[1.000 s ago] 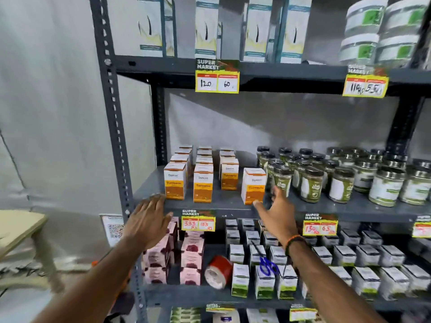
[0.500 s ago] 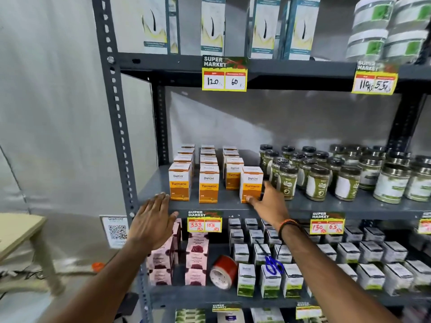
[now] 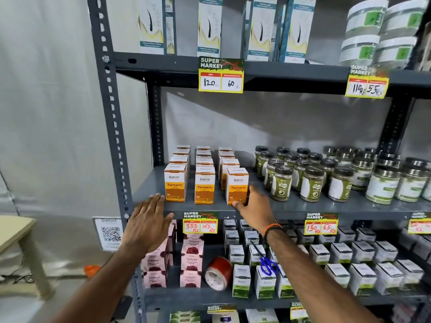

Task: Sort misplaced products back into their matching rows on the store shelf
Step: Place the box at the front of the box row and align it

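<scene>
Three rows of orange-and-white turmeric boxes stand on the middle shelf (image 3: 291, 209). My right hand (image 3: 255, 206) holds the front box of the right row (image 3: 236, 185), with the thumb at its lower front corner and the fingers along its right side. That box stands upright, level with the front boxes of the left row (image 3: 175, 183) and the middle row (image 3: 204, 185). My left hand (image 3: 148, 221) is open and flat, its fingers spread against the shelf's front edge just left of the boxes.
Green spice jars (image 3: 282, 183) crowd the shelf right of my right hand. On the shelf below are pink boxes (image 3: 191, 255), a red tape roll (image 3: 219, 272), blue scissors (image 3: 268, 264) and white-green boxes (image 3: 241, 280). A wooden table (image 3: 14, 229) stands at the left.
The right turmeric box stood askew next to the jars; my right hand has slid it left and squared it at the front of the third row. My left hand rose slightly to the shelf edge.
</scene>
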